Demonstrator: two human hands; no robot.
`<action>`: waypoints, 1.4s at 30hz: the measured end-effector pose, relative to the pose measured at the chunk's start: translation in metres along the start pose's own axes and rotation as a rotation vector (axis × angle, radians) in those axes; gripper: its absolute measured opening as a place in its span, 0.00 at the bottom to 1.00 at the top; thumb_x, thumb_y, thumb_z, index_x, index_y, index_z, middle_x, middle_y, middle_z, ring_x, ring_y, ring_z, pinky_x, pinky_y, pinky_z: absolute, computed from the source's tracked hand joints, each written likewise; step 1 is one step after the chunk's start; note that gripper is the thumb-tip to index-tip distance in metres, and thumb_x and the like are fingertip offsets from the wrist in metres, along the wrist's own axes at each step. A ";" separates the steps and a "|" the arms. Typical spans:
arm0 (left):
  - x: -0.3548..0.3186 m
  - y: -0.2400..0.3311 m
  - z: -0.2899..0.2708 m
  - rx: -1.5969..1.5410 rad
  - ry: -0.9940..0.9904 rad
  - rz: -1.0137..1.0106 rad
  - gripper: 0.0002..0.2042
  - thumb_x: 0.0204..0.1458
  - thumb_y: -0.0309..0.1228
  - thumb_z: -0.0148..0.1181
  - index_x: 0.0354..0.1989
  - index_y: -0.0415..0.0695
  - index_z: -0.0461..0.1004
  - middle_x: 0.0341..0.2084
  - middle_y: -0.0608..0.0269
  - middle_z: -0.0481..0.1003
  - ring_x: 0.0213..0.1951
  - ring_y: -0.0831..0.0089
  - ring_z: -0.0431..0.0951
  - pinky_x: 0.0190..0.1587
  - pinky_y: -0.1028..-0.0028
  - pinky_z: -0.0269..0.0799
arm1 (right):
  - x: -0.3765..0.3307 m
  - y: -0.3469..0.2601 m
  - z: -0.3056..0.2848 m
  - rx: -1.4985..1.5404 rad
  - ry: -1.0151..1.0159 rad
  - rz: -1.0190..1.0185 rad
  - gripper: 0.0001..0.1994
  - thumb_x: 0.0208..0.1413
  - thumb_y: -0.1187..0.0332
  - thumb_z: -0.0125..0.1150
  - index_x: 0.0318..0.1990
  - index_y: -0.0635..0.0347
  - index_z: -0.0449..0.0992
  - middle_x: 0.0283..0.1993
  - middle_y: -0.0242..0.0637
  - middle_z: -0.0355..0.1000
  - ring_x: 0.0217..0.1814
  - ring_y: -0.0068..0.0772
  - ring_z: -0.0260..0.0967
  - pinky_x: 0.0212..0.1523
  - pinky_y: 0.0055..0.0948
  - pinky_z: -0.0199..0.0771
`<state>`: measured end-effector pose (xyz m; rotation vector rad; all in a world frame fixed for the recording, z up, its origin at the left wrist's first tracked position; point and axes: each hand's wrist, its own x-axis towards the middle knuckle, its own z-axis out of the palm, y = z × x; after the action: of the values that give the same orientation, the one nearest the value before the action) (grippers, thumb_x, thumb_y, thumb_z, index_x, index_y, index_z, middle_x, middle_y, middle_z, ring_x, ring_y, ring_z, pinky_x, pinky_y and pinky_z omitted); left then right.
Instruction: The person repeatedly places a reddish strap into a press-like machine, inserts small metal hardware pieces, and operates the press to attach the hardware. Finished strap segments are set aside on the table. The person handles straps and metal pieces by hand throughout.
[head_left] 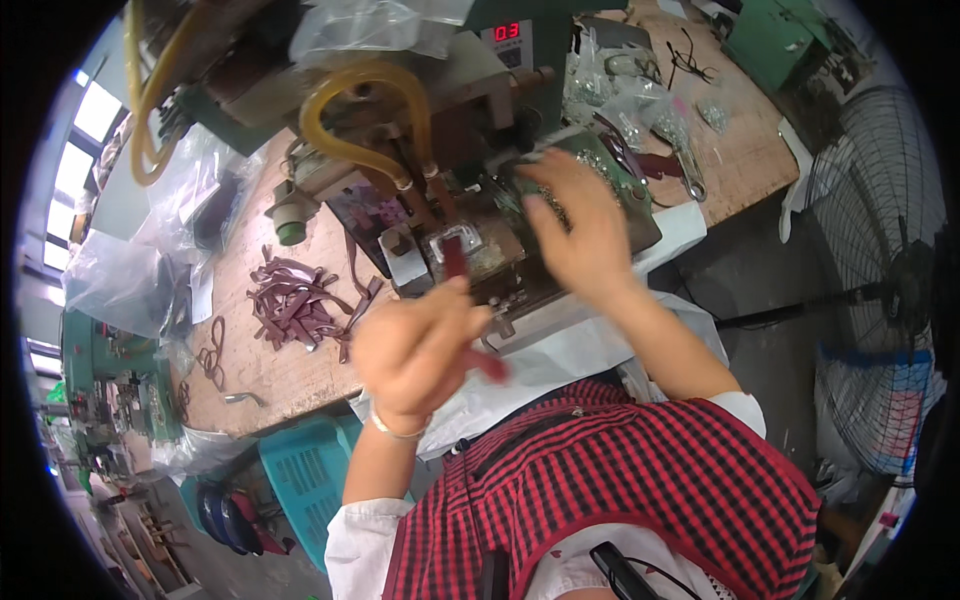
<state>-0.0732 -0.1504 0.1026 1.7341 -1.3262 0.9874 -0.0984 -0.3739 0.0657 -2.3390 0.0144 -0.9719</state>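
My left hand point(415, 345) is closed around a dark red eyeglass temple point(455, 258). One end of the temple lies over the metal fixture point(490, 250) of a bench machine, and the other sticks out below my fingers, blurred. My right hand point(582, 230) reaches over a green tray point(640, 215) of small metal parts point(597, 165), its thumb and fingers apart. Nothing shows between them, though the fingertips are slightly smeared. Yellow hoses point(355, 75) loop down to the machine head above the fixture.
Left of the machine lies a pile of brown-purple temples point(295, 300). Plastic bags point(125, 285) cover the table's left end. Bags of small parts point(670, 125) and a wrench point(690, 170) are at the back right. A teal basket point(310, 480) stands below the table; a fan point(870, 270) stands right.
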 end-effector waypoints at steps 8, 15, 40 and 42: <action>-0.021 -0.005 0.023 0.139 0.001 0.122 0.14 0.43 0.28 0.78 0.36 0.47 0.80 0.34 0.64 0.83 0.18 0.77 0.72 0.19 0.76 0.61 | -0.038 0.102 0.005 -0.265 0.014 0.095 0.09 0.50 0.68 0.72 0.39 0.56 0.86 0.56 0.52 0.76 0.66 0.54 0.68 0.66 0.46 0.66; -0.026 0.014 0.019 0.037 0.000 -0.092 0.10 0.44 0.26 0.73 0.35 0.43 0.80 0.38 0.57 0.83 0.21 0.76 0.73 0.22 0.75 0.65 | -0.019 0.086 0.015 -0.191 0.002 0.186 0.07 0.58 0.71 0.64 0.42 0.59 0.82 0.42 0.45 0.81 0.47 0.51 0.78 0.49 0.43 0.77; -0.216 -0.199 -0.157 -0.340 0.552 -1.386 0.18 0.64 0.27 0.57 0.62 0.41 0.70 0.36 0.64 0.78 0.33 0.78 0.77 0.34 0.81 0.70 | -0.038 0.080 -0.012 -0.001 0.142 0.220 0.07 0.56 0.74 0.65 0.42 0.61 0.83 0.41 0.42 0.80 0.46 0.42 0.78 0.50 0.34 0.75; -0.235 -0.167 -0.156 -0.451 0.484 -1.433 0.18 0.66 0.29 0.56 0.62 0.39 0.70 0.44 0.59 0.79 0.41 0.73 0.80 0.41 0.77 0.74 | -0.058 0.085 -0.032 -0.062 0.174 0.276 0.07 0.56 0.75 0.65 0.42 0.62 0.83 0.42 0.42 0.80 0.47 0.42 0.78 0.51 0.34 0.75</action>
<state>0.0262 0.1200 -0.0547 1.4183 0.1588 0.1698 -0.1434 -0.4467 0.0012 -2.2248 0.4303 -1.0423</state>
